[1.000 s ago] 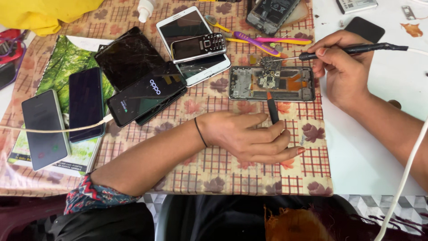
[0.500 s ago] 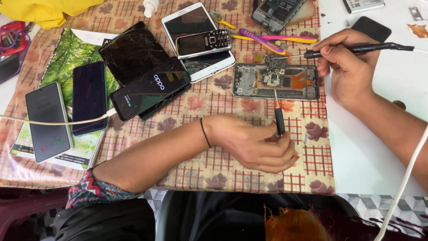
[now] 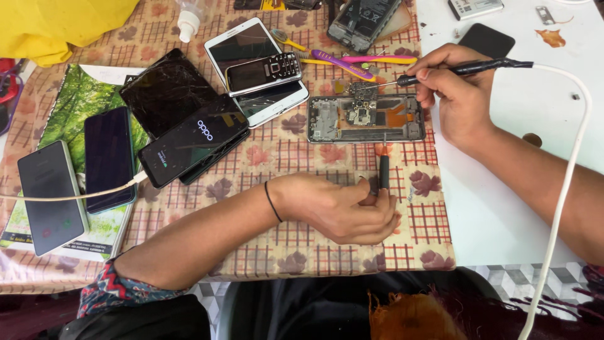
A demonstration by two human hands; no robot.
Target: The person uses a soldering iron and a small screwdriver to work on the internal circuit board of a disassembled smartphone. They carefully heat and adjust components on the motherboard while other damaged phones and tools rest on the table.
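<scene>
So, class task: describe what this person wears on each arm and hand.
The left hand is bare, with a thin black band at the wrist and a patterned red and blue sleeve near the elbow. The right hand and forearm show nothing worn.

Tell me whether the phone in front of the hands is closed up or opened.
Opened: the phone lies with its back cover off, circuit board and inner parts exposed inside the frame.

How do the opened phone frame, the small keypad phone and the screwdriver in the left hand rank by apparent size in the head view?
1. Opened phone frame, clearly largest.
2. Keypad phone.
3. Screwdriver, thinnest; its lower end is hidden in the left hand, so its length is unsure.
</scene>
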